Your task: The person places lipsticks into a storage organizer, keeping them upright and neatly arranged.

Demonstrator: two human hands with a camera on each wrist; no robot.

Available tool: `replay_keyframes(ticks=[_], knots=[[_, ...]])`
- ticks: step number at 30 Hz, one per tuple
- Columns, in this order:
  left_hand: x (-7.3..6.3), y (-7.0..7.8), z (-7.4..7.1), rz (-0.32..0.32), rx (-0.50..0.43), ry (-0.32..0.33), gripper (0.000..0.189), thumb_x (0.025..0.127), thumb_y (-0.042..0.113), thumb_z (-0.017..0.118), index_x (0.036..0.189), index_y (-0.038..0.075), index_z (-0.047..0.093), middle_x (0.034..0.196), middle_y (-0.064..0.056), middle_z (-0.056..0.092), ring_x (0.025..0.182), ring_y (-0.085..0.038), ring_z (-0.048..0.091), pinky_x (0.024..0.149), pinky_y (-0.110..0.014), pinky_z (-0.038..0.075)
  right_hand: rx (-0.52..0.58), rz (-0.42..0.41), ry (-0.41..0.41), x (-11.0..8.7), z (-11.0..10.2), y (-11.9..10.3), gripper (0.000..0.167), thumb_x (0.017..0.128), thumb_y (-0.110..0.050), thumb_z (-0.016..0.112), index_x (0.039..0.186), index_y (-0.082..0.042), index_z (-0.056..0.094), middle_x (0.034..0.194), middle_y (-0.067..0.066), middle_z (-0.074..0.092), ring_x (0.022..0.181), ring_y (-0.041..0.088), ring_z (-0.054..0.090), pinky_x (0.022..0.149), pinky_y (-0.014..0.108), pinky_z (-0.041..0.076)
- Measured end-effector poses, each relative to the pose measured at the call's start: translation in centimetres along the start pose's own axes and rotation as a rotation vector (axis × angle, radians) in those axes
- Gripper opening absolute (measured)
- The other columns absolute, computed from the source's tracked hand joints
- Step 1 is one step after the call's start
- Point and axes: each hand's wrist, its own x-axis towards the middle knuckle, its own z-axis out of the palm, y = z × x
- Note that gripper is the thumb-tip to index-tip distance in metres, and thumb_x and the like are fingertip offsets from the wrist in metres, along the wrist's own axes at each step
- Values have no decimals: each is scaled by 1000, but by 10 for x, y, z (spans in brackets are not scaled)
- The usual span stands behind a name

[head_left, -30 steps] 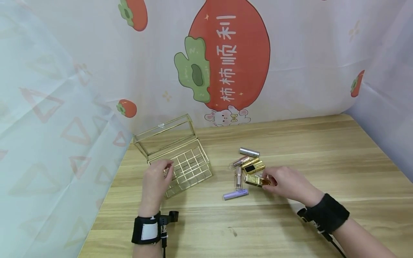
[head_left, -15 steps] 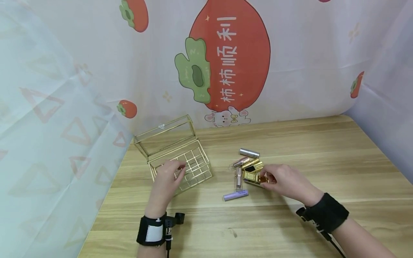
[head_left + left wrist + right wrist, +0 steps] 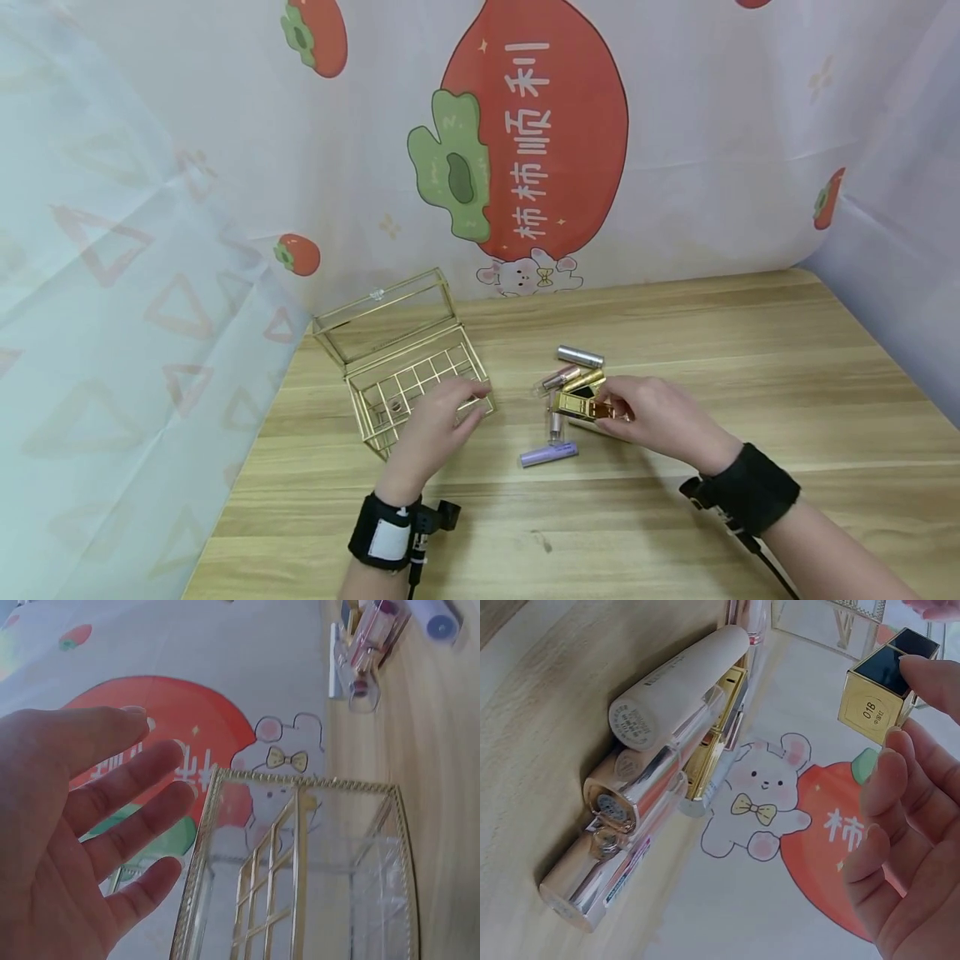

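My right hand (image 3: 663,421) pinches a gold lipstick (image 3: 574,406) between thumb and fingers, above the other tubes. Its square end, marked 01B, faces the camera in the right wrist view, where a dark panel shows on its side. With fingers loosely extended and nothing between them, my left hand (image 3: 431,429) hovers over the front of a gold-framed glass box (image 3: 365,414), hiding part of it. The box's lid stands raised at the back, and a gold wire grid divides its inside.
Several lipstick tubes lie close together in the middle: a silver tube (image 3: 581,357), a pinkish one (image 3: 557,379), a clear-capped one (image 3: 556,428) and a purple one (image 3: 548,455). A printed cloth (image 3: 697,167) hangs behind the wooden table (image 3: 750,358).
My left hand has moved right across the front of the box, its fingers spreading. My right hand has raised the gold lipstick slightly and shifted it left, over the other tubes.
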Motion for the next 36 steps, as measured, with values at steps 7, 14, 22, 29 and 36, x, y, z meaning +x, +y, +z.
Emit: replay_keyframes(ticks=[7,14,22,29,36], knots=[[9,11,11,-7,-20,-103,33,90,21,70,121,12,64,115,-1,69,107,-16,65,94,-31,55,-5,-12,14,3,1,-5,22,80,-30,80,93,-19,66,68,-11,49,59,0,38,50,16,30],[17,22,22,48,-29,-144,42,90,28,70,128,12,60,122,-2,67,114,-17,63,101,-33,52,-9,-40,35,7,1,-10,22,79,-31,81,92,-20,66,68,-13,49,59,-1,39,51,16,31],[25,35,25,58,-28,-204,47,90,36,68,132,17,58,125,2,67,112,-15,65,97,-31,54,26,-87,73,10,2,-17,24,77,-29,83,92,-18,67,68,-14,49,60,-1,39,51,15,34],[25,35,30,74,-41,-167,36,89,27,71,123,16,64,117,1,71,105,-14,68,92,-30,56,14,-110,77,12,3,-20,25,78,-32,82,94,-19,68,70,-12,54,61,-2,41,52,14,35],[25,35,29,99,-90,-103,32,87,23,73,116,14,66,111,1,72,99,-12,69,89,-26,57,26,-113,86,14,4,-22,25,77,-30,83,94,-19,68,71,-13,55,62,4,49,52,14,37]])
